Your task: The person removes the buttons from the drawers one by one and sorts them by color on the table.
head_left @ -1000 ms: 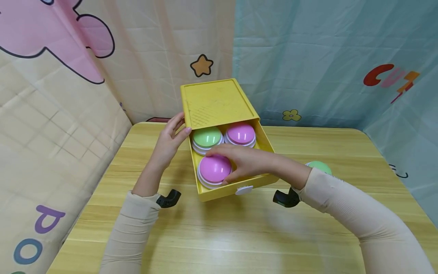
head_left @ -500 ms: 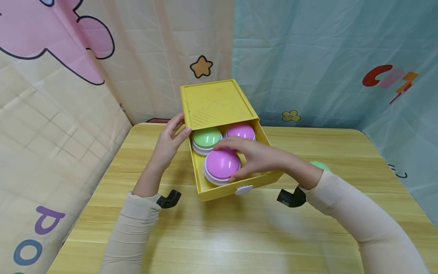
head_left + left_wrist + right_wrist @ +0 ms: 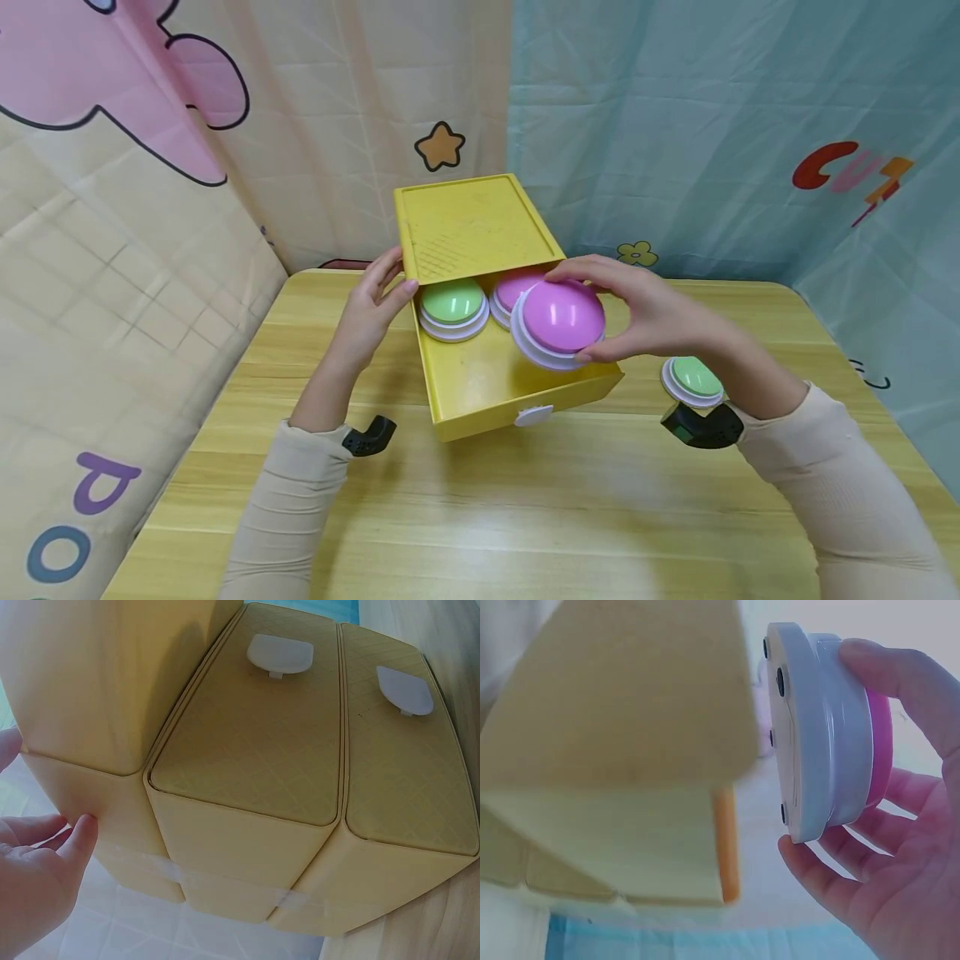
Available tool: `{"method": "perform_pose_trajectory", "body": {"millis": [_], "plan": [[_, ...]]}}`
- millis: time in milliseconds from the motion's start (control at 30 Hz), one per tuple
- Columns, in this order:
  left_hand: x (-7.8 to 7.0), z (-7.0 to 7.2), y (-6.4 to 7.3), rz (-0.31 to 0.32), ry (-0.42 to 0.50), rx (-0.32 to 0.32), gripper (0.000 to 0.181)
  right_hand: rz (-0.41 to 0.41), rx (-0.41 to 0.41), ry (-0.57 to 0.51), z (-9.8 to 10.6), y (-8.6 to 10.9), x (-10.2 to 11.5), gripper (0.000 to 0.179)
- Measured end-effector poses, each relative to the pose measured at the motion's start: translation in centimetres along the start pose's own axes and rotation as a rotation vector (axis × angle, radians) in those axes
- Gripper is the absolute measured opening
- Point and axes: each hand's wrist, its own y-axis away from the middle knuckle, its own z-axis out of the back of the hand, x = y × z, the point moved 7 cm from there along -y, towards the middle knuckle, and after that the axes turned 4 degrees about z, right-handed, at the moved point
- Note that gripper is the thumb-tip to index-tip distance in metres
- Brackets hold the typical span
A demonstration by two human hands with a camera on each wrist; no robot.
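In the head view, my right hand (image 3: pixel 648 308) pinches a pink dome push button (image 3: pixel 564 317) by its white base, raised over the pulled-out drawer (image 3: pixel 472 379). The right wrist view shows the thumb on the white base (image 3: pixel 817 735) and fingers around the other side. A green push button (image 3: pixel 453 302) and another pink push button (image 3: pixel 510 293), partly covered by the held one, sit inside the drawer. My left hand (image 3: pixel 367 312) rests its fingertips against the side of the yellow drawer cabinet (image 3: pixel 480 229); the left wrist view shows these fingertips on its wall.
Right of the cabinet, a green push button (image 3: pixel 696 379) lies on the wooden table (image 3: pixel 480 525). Two shut drawers with white pulls (image 3: pixel 280 654) sit below the open one. Printed curtains (image 3: pixel 645 150) hang behind the table. A black camera (image 3: pixel 705 425) is worn on the right wrist.
My right hand has lifted the pink push button from the drawer's front left and carried it up and right. The green button on the table has come into fuller view. The left hand stays put.
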Motion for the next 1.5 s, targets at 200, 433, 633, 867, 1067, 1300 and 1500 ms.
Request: {"method": "perform_pose_trajectory", "body": {"millis": [200,433,633,867,1067,1300,1500], "plan": [[-0.2,0.1,0.1,-0.007,-0.009,-0.003,0.057,-0.043,-0.084,0.044,2.2,3.2,-0.5,0.076],[-0.1,0.2,0.1,-0.005,-0.02,-0.005,0.057,-0.152,-0.166,0.099,3.6,8.1,-2.1,0.081],[-0.1,0.2,0.1,-0.008,-0.017,-0.003,0.056,-0.246,-0.235,0.088,3.6,13.2,-3.9,0.08],[-0.3,-0.1,0.1,0.006,-0.006,0.005,0.055,-0.405,-0.337,0.081,2.3,19.2,-6.0,0.079],[-1.8,-0.7,0.7,0.01,-0.024,0.008,0.054,-0.567,-0.376,0.094,0.0,23.8,-7.5,0.076],[-2.1,-0.9,0.9,0.014,-0.033,0.005,0.054,-0.651,-0.376,0.059,-3.1,27.0,-8.5,0.072],[-2.0,-0.8,0.9,0.013,-0.031,0.001,0.054,-0.687,-0.396,0.055,-5.5,28.9,-9.0,0.071]]}}
